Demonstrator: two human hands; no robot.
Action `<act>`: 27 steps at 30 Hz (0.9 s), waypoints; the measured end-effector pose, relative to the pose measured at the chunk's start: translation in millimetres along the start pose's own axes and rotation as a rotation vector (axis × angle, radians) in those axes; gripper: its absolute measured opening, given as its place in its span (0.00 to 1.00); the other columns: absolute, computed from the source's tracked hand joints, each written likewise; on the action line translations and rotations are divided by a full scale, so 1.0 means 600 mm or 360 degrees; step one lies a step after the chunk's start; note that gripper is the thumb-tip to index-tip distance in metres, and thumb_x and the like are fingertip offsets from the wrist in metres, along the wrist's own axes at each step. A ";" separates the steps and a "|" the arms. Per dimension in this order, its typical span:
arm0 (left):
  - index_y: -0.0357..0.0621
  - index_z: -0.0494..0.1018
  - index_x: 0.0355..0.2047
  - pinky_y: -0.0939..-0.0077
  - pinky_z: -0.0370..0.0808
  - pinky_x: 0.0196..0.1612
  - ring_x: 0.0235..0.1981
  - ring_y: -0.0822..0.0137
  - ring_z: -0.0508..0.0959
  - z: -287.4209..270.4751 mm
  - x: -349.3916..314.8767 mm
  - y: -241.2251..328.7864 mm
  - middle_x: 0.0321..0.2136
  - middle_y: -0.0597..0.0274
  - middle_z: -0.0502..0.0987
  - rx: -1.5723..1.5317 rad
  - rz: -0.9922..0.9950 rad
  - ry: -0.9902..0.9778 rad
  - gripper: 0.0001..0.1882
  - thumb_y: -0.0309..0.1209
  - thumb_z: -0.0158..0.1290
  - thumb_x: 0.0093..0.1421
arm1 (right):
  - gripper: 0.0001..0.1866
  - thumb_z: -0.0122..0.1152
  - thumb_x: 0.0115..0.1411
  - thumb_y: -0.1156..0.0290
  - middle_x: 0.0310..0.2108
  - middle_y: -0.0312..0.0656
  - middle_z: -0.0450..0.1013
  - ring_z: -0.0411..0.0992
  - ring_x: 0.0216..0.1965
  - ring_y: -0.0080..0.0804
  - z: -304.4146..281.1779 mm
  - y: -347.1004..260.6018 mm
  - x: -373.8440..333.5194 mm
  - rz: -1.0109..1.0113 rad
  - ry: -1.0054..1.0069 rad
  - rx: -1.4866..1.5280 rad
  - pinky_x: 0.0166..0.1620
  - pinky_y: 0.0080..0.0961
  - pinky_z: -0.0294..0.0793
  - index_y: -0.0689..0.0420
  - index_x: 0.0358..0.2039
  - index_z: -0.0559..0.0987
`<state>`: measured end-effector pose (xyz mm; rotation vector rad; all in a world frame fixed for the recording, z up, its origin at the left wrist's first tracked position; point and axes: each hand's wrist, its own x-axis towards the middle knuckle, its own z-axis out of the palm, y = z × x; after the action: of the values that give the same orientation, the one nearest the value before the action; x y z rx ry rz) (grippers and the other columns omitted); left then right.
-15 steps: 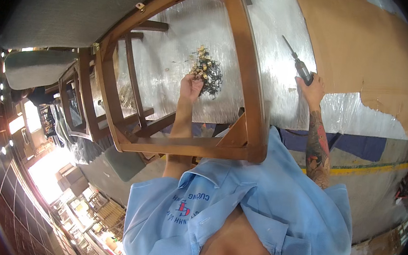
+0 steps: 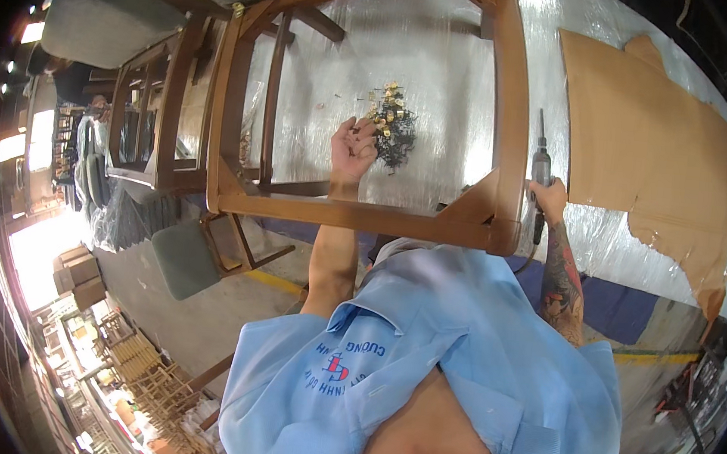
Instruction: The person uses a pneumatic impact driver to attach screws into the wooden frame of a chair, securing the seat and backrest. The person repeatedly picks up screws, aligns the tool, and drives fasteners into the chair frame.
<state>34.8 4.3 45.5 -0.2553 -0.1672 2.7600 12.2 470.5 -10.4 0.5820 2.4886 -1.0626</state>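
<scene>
My left hand point(image 2: 354, 150) reaches through the wooden chair frame point(image 2: 338, 216), palm turned up and fingers curled. Small dark bits seem to lie in it, too small to make out. Just beside its fingertips is a pile of black screws point(image 2: 397, 143) mixed with brass-coloured metal brackets point(image 2: 393, 104), spread on the plastic-wrapped tabletop point(image 2: 446, 70). To the right of the frame, my right hand point(image 2: 548, 197) grips a dark power screwdriver point(image 2: 541, 169). Its long bit points away from me, and a cord trails from its near end.
A torn sheet of brown cardboard point(image 2: 649, 122) covers the table's right side. Left of the frame stand another chair with a grey pad point(image 2: 110, 15) and, lower down, a grey-padded piece point(image 2: 185, 262). A yellow line point(image 2: 655, 358) runs along the floor behind me.
My left hand has drawn back slightly from the pile and curled palm up. My right hand has brought the screwdriver closer to the chair frame and straightened it. The whole view has shifted.
</scene>
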 end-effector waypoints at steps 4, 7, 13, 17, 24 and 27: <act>0.33 0.66 0.39 0.74 0.68 0.28 0.25 0.67 0.68 0.015 0.002 -0.024 0.31 0.56 0.70 -0.0023 0.0293 0.0460 0.14 0.32 0.37 0.66 | 0.19 0.67 0.51 0.60 0.27 0.38 0.77 0.74 0.23 0.25 -0.026 0.006 -0.028 0.0319 -0.0668 0.1280 0.25 0.21 0.72 0.64 0.35 0.79; 0.29 0.66 0.43 0.69 0.73 0.39 0.34 0.62 0.71 0.029 0.002 -0.047 0.35 0.53 0.72 0.0294 0.0510 0.0841 0.16 0.31 0.35 0.66 | 0.13 0.66 0.54 0.62 0.26 0.35 0.76 0.72 0.23 0.22 -0.069 0.049 -0.038 0.0431 -0.0715 0.1432 0.24 0.21 0.71 0.57 0.33 0.79; 0.30 0.68 0.45 0.65 0.75 0.45 0.41 0.60 0.75 -0.056 -0.022 -0.015 0.38 0.54 0.74 0.0981 0.0511 0.0485 0.16 0.31 0.36 0.68 | 0.10 0.60 0.61 0.64 0.29 0.37 0.75 0.74 0.27 0.26 -0.114 0.067 -0.127 0.0438 -0.0473 0.1929 0.24 0.26 0.73 0.55 0.39 0.75; 0.29 0.68 0.47 0.67 0.76 0.45 0.42 0.62 0.75 -0.030 -0.011 -0.027 0.39 0.53 0.75 0.0857 0.0495 0.0901 0.18 0.35 0.39 0.70 | 0.11 0.56 0.64 0.65 0.35 0.40 0.76 0.75 0.35 0.31 -0.114 0.068 -0.184 0.0415 -0.0402 0.2170 0.29 0.28 0.75 0.56 0.43 0.73; 0.31 0.70 0.45 0.73 0.75 0.38 0.32 0.66 0.74 -0.061 -0.006 0.001 0.32 0.58 0.76 0.0779 0.0215 0.0737 0.21 0.41 0.44 0.69 | 0.23 0.46 0.68 0.54 0.36 0.46 0.73 0.72 0.35 0.36 -0.091 0.033 -0.256 0.0093 -0.0570 0.2456 0.37 0.33 0.72 0.53 0.59 0.67; 0.32 0.71 0.43 0.75 0.75 0.37 0.31 0.68 0.74 -0.009 -0.006 -0.031 0.31 0.60 0.75 0.0918 0.0318 0.0886 0.17 0.37 0.47 0.67 | 0.26 0.38 0.69 0.48 0.36 0.45 0.70 0.65 0.30 0.33 -0.104 -0.047 -0.300 -0.0106 -0.0653 0.2662 0.36 0.32 0.67 0.41 0.65 0.61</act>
<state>45.5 20.8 43.5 -0.8867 0.8144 2.6557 139.4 459.0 133.6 0.5189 0.7894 -2.7484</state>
